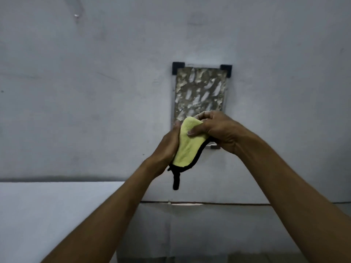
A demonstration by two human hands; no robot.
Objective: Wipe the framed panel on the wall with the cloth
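Observation:
The framed panel (199,92) hangs on the grey wall, a mottled silvery sheet with black corner brackets at its top. A yellow cloth (187,147) with black edging and a dangling black loop is held in front of the panel's lower part. My left hand (167,149) grips the cloth from the left side. My right hand (216,130) pinches its upper end between thumb and fingers. Both hands and the cloth hide the panel's bottom edge; only a small bracket shows below my right hand.
A pale ledge or counter (57,215) runs along the lower left. A thin dark line or cable (228,203) crosses the wall below the hands. A small hook or mark (76,15) sits high on the wall at upper left.

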